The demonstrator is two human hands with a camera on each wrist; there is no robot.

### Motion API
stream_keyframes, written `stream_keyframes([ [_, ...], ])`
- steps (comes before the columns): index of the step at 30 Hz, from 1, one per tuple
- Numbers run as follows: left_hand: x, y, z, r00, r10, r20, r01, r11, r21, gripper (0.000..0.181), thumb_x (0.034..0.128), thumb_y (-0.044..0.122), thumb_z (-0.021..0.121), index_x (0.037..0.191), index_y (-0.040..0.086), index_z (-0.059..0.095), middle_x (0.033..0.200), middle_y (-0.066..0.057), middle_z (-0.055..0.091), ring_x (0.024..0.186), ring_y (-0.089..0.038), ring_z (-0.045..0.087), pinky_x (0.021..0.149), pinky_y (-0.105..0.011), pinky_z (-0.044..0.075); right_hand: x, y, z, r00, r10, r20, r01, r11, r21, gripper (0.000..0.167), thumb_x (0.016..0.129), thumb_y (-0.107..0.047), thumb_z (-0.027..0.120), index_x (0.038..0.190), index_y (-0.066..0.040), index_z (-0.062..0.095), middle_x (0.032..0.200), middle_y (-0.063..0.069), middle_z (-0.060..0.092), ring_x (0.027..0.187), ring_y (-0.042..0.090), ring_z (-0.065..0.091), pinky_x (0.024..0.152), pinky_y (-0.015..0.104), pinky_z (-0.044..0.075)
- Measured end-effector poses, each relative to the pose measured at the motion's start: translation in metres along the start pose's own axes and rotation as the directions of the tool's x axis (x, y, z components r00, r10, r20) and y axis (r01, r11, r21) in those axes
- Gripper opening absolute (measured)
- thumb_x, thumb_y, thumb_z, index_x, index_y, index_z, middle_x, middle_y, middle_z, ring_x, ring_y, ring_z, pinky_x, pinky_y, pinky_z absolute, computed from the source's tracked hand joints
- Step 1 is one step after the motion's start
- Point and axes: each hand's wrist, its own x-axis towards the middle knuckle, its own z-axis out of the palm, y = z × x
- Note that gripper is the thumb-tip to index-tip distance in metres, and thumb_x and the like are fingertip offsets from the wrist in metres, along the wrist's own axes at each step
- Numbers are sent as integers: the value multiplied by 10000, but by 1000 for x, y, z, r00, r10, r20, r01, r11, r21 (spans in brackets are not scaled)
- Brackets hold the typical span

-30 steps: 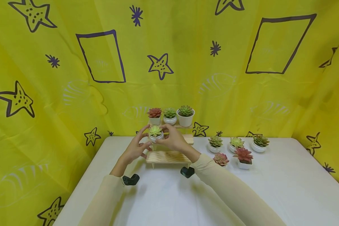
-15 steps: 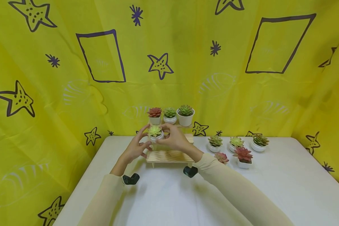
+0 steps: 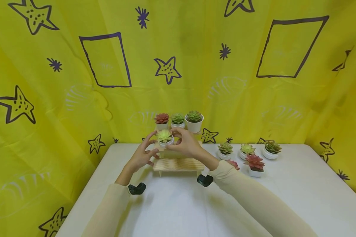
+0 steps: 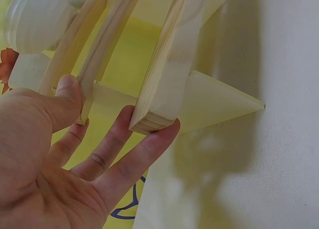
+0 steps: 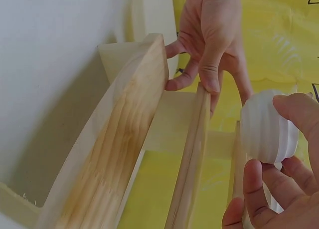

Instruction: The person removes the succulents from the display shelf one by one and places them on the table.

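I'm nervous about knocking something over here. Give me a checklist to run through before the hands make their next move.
1. Left hand on the wooden stand: ok, thumb and fingers touch its left end.
2. Right hand holding the ribbed white pot: ok, thumb and fingers are round it.
3. Ribbed white pot resting on the middle shelf: cannot tell, no view plainly shows contact underneath.
4. Back row standing upright: ok for the red succulent, small green succulent and tall-potted succulent.
5. Pink succulent clear of the right sleeve: cannot tell, the sleeve partly hides it.

Five plants (image 3: 254, 163) right of stand (image 3: 178, 164)
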Motion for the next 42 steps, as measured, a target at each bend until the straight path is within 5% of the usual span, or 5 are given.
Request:
stream_keyframes([
  [22, -1, 0, 1, 1000, 0, 3, 0, 1000, -16, 805, 1039, 0, 570, 1635, 397, 203, 1560, -241, 319, 968, -377, 692, 572, -459, 620, -43, 13, -47, 999, 27, 25, -26, 999, -34, 595, 833, -244, 872, 1357, -112, 623, 1321, 107, 668, 844, 159, 663, 727, 319, 522],
  [29, -3, 1, 1, 1000, 1, 8, 0, 1000, -31, 804, 1037, -2, 572, 1639, 382, 203, 1564, -247, 307, 979, -391, 684, 560, -421, 618, -61, 21, -68, 999, 37, 32, -35, 998, -45, 627, 867, -241, 846, 1414, -104, 572, 1323, 122, 657, 1100, 284, 667, 676, 315, 511],
  [37, -2, 0, 1, 1000, -1, 5, 1, 1000, -23, 809, 1035, 2, 578, 1637, 392, 204, 1570, -248, 308, 979, -403, 678, 561, -422, 617, -83, 31, -98, 996, 86, 1, -85, 990, -110, 603, 866, -263, 846, 1385, -104, 584, 1300, 180, 673, 866, 209, 626, 599, 314, 503],
  [42, -1, 0, 0, 1000, 1, 4, -1, 1000, -16, 808, 1036, 6, 577, 1633, 403, 206, 1554, -238, 324, 957, -364, 683, 562, -426, 619, -100, 44, -119, 991, 131, -21, -133, 984, -122, 622, 875, -267, 841, 1411, -117, 563, 1115, 138, 732, 828, 214, 639, 560, 299, 493],
])
